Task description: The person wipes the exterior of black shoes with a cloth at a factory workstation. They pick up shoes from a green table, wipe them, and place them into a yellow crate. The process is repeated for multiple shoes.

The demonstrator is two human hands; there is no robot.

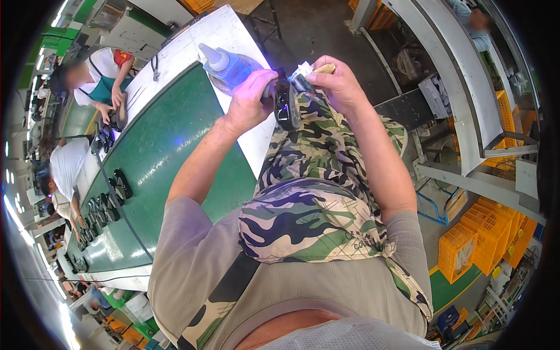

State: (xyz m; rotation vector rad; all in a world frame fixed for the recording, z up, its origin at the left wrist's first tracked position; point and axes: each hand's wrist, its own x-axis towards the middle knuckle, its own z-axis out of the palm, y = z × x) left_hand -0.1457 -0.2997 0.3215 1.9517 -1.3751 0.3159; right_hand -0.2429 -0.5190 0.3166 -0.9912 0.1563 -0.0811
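Note:
In my left hand [251, 100] is a black glossy shoe [285, 105], gripped from the side with the fingers closed over its upper edge. The shoe hangs upright in front of my camouflage apron [312, 216]. My right hand [337, 84] pinches a crumpled whitish rag [304, 70] close to the shoe's right side; whether they touch cannot be made out. A tan piece shows between these fingers, its kind unclear. Just behind my left hand stands a squeeze bottle [228, 69] of blue liquid with a pale nozzle, on a round dish at the bench edge.
A green conveyor belt [181, 140] with a white border [233, 35] runs along my left, carrying several dark shoes [105, 207]. Across it, a person [102, 81] handles a shoe. Orange crates [475, 236] and a metal frame [449, 76] stand to my right.

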